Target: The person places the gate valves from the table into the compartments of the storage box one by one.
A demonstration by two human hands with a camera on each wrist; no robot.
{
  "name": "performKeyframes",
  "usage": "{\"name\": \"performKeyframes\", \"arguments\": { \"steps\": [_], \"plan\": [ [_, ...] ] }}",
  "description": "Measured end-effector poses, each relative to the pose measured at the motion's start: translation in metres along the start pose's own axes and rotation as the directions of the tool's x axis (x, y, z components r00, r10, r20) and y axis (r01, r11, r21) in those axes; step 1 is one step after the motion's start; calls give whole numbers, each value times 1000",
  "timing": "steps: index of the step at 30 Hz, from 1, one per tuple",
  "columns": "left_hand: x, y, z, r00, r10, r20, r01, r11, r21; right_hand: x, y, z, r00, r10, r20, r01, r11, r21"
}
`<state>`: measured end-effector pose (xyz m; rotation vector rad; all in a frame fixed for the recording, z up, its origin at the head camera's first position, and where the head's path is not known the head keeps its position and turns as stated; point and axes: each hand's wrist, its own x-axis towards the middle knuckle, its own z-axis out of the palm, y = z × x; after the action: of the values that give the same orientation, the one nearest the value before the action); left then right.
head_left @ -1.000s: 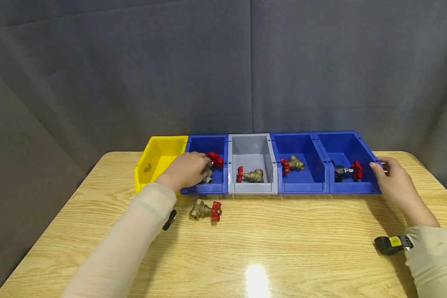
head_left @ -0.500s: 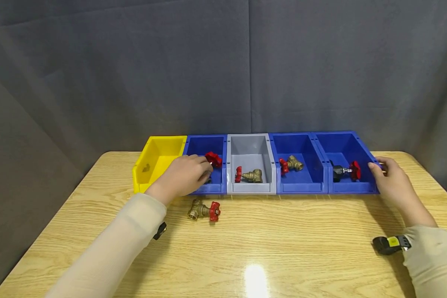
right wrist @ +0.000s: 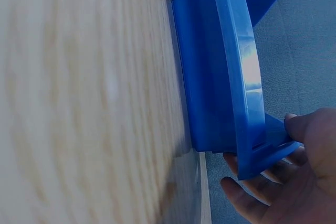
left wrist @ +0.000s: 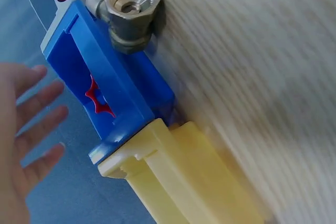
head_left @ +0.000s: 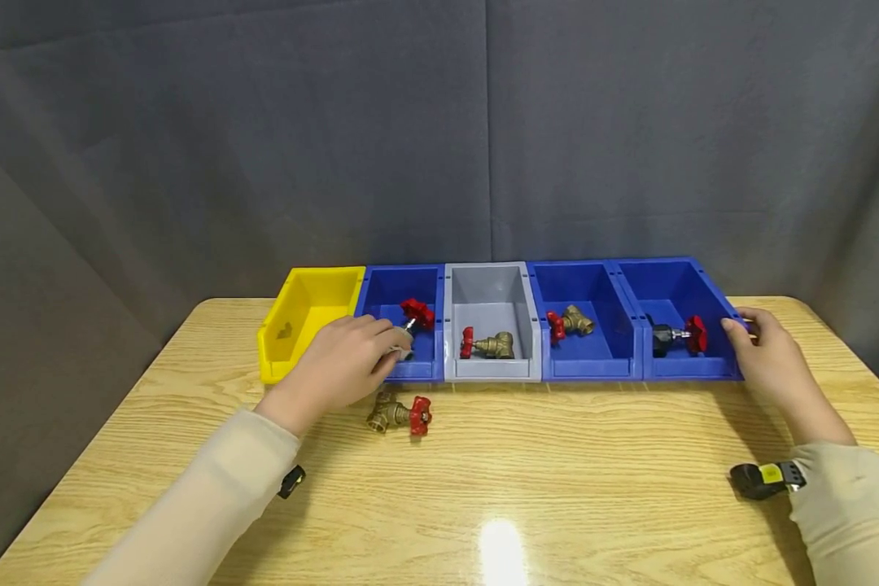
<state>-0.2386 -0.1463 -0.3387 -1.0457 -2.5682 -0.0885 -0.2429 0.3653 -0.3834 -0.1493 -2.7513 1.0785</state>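
My left hand (head_left: 340,362) hovers over the front of the left blue bin (head_left: 404,281), its fingers spread and holding nothing in the left wrist view. In that bin lies a valve with a red handwheel (head_left: 417,312); my fingers partly hide its greyish body. A brass valve (head_left: 388,413) with a red handwheel lies on the table before the bin, close to my left wrist. At the far right, my right hand (head_left: 776,358) grips the side rim of the end blue bin (right wrist: 247,77), thumb above and fingers beneath. A black-bodied valve (head_left: 662,338) with a red handwheel lies inside.
A yellow bin (head_left: 278,325) stands at the row's left end. The grey bin (head_left: 492,370) holds a brass valve (head_left: 496,346), and the blue bin (head_left: 593,370) beside it holds another brass valve (head_left: 577,321). A grey curtain (head_left: 439,130) hangs behind the wooden table (head_left: 593,472).
My left hand has drawn back leftward and toward me, uncovering more of the valve in the left blue bin. The right hand keeps its grip on the end bin.
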Motion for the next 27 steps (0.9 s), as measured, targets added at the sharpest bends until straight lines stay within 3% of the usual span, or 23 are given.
{"name": "performKeyframes", "arguments": {
  "steps": [3,12,27],
  "plan": [
    [-5,2,0,1000,15,0,-15,1000,-21,0,-1,0,1000,0,1,0,1000,2],
    [-16,8,-2,996,-7,85,19,989,-144,-1,0,-1,1000,18,13,-18,1000,7],
    [-30,15,6,984,14,179,10,991,-136,0,-1,0,1000,17,3,-17,1000,1]
  ]
}}
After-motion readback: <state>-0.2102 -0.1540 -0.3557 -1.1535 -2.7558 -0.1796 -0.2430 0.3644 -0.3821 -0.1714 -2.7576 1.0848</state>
